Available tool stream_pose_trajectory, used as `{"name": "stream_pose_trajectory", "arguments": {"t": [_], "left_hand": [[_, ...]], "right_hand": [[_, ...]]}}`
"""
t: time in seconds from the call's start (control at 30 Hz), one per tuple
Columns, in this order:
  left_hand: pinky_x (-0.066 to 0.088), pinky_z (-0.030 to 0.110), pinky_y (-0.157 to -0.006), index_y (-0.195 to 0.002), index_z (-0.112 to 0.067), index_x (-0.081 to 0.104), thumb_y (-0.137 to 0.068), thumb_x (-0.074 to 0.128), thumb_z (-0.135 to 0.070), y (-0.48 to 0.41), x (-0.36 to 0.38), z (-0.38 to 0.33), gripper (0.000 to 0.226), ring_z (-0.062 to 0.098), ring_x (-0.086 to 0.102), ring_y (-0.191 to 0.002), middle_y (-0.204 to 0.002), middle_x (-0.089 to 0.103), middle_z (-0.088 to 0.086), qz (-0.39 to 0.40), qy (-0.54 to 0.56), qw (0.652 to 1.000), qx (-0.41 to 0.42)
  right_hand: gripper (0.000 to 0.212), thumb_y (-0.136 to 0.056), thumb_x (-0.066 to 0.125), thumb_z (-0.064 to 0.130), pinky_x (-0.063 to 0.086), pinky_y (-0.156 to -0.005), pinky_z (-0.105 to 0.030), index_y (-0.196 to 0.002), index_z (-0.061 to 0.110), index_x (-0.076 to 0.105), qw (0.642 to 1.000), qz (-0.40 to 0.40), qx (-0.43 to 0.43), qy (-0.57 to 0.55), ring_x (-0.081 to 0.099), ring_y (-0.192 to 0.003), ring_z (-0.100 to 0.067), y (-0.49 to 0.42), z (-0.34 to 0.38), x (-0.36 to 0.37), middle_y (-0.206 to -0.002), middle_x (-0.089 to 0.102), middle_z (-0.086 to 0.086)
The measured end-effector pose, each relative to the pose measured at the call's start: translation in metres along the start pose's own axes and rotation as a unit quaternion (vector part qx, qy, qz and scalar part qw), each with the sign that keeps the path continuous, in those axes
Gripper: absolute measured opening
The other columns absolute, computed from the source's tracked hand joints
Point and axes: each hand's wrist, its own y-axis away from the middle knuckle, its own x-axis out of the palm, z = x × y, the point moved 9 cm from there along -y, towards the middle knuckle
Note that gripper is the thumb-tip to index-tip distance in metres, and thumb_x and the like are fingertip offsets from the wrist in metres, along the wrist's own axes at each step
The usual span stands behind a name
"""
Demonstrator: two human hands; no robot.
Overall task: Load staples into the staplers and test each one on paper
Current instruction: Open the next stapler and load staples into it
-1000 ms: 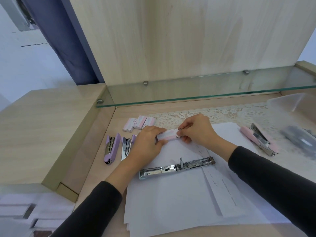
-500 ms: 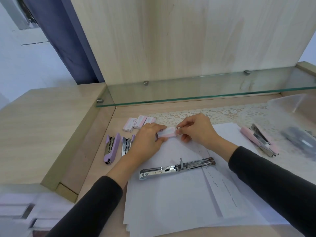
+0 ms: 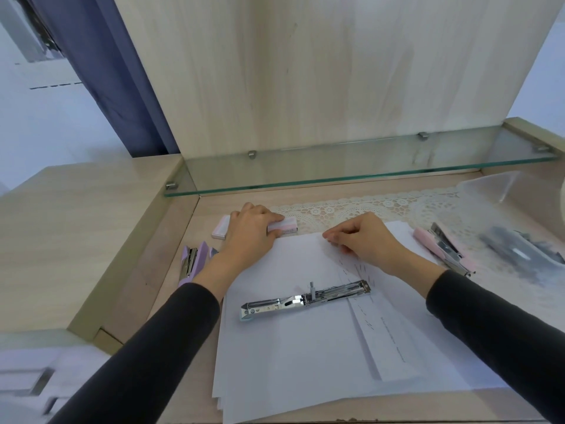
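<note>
A silver stapler (image 3: 305, 299) lies opened out flat on the stack of white paper (image 3: 290, 362). My left hand (image 3: 249, 237) grips a pink-and-white staple box (image 3: 282, 227) and holds it down on the desk beyond the paper's far edge. Left of that hand lies another staple box (image 3: 221, 231). My right hand (image 3: 363, 240) rests on the paper's far edge with its fingertips pinched together; anything between them is too small to see. Purple staplers (image 3: 192, 264) lie at the left, partly behind my left wrist. A pink stapler (image 3: 443, 252) lies open at the right.
A folded paper strip (image 3: 388, 344) with staple marks lies on the stack. A lace doily (image 3: 351, 209) covers the back of the desk under a glass shelf (image 3: 367, 171). A clear plastic tub (image 3: 489, 186) and a bag of dark metal parts (image 3: 519, 252) sit far right.
My hands have come apart. The left hand carried the staple box back and left to the desk by the other boxes. The right hand stayed near the paper's far edge, fingers pinched.
</note>
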Motion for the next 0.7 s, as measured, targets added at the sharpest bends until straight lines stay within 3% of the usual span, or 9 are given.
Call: {"name": "stream_pose_trajectory", "arguments": {"t": [0.17, 0.3, 0.47, 0.6, 0.7], "left_hand": [[0.028, 0.034, -0.090, -0.123, -0.027, 0.057, -0.089, 0.056, -0.033, 0.000, -0.002, 0.000, 0.035, 0.020, 0.038, -0.118, -0.130, 0.050, -0.001, 0.023, -0.040, 0.999, 0.005], [0.029, 0.034, -0.091, -0.120, -0.024, 0.060, -0.089, 0.056, -0.031, 0.004, -0.009, -0.006, 0.032, 0.020, 0.039, -0.118, -0.129, 0.051, -0.001, 0.022, -0.017, 1.000, 0.005], [0.036, 0.038, -0.093, -0.104, -0.017, 0.070, -0.093, 0.052, -0.024, 0.030, -0.029, -0.024, 0.023, 0.022, 0.048, -0.107, -0.113, 0.065, 0.000, -0.013, 0.114, 0.993, 0.012], [0.029, 0.023, -0.096, -0.110, -0.018, 0.066, -0.097, 0.042, -0.019, 0.067, -0.047, -0.046, 0.027, 0.006, 0.045, -0.107, -0.113, 0.060, -0.010, -0.001, 0.221, 0.975, 0.013], [0.029, 0.025, -0.102, -0.113, -0.021, 0.064, -0.095, 0.045, -0.021, 0.093, -0.044, -0.056, 0.025, 0.007, 0.044, -0.115, -0.118, 0.059, -0.009, 0.039, 0.234, 0.971, 0.022]], "right_hand": [[0.017, -0.085, 0.056, 0.000, 0.041, -0.045, -0.004, -0.095, 0.004, 0.070, 1.000, 0.003, -0.003, 0.016, 0.052, -0.045, 0.000, 0.009, 0.002, -0.004, -0.065, 0.061, 0.002], [0.021, -0.083, 0.056, -0.006, 0.046, -0.049, -0.006, -0.098, 0.000, 0.068, 1.000, 0.000, -0.015, 0.010, 0.054, -0.045, -0.001, 0.016, 0.005, -0.009, -0.075, 0.065, -0.002], [0.014, -0.082, 0.058, -0.004, 0.049, -0.049, -0.008, -0.089, 0.001, 0.070, 0.998, -0.004, -0.038, 0.046, 0.055, -0.039, 0.003, 0.028, 0.011, -0.018, -0.062, 0.062, -0.002], [0.015, -0.082, 0.060, 0.001, 0.046, -0.048, -0.009, -0.079, 0.012, 0.069, 0.995, -0.007, -0.060, 0.079, 0.056, -0.051, -0.007, 0.042, 0.018, -0.023, -0.073, 0.065, -0.007], [0.014, -0.081, 0.061, 0.001, 0.039, -0.046, -0.006, -0.078, 0.012, 0.070, 0.994, -0.010, -0.066, 0.083, 0.051, -0.052, -0.005, 0.053, 0.020, -0.028, -0.070, 0.063, -0.006]]}}
